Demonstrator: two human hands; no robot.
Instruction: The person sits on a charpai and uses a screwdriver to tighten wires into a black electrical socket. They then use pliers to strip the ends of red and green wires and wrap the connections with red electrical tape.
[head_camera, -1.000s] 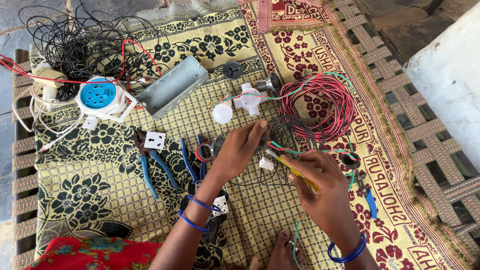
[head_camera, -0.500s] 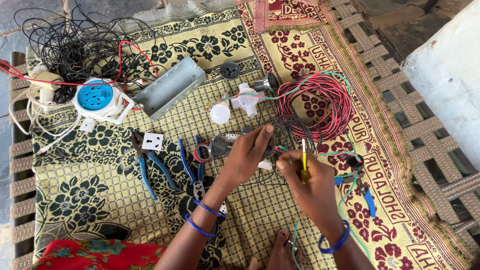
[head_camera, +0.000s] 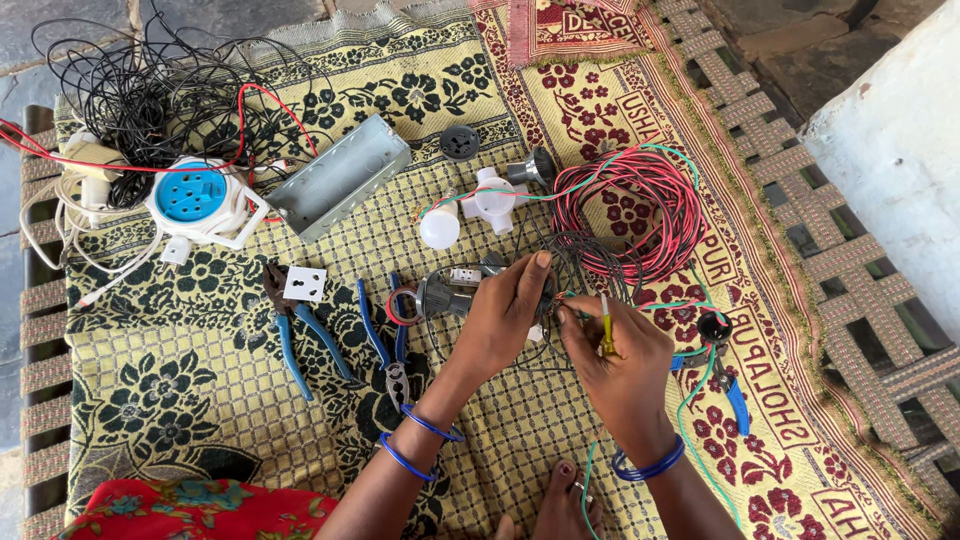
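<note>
My left hand (head_camera: 505, 315) is closed around a small black electrical fitting with thin black wires, held just above the patterned cloth (head_camera: 180, 400). My right hand (head_camera: 620, 355) grips a yellow-handled screwdriver (head_camera: 605, 325), upright, its tip pointed down at the fitting between both hands. Both wrists wear blue bangles. The fitting itself is mostly hidden by my fingers.
A red and green wire coil (head_camera: 630, 205) lies right of the hands. Blue pliers (head_camera: 300, 340) and a second blue tool (head_camera: 385, 335) lie to the left, with a white bulb (head_camera: 440, 228), white holder (head_camera: 495, 195), grey metal box (head_camera: 340, 175), blue extension reel (head_camera: 195, 195) and black wire tangle (head_camera: 150, 90).
My right hand has turned the yellow screwdriver from slanting to upright and moved it closer to my left hand. Both hands have drawn together over the fitting.
</note>
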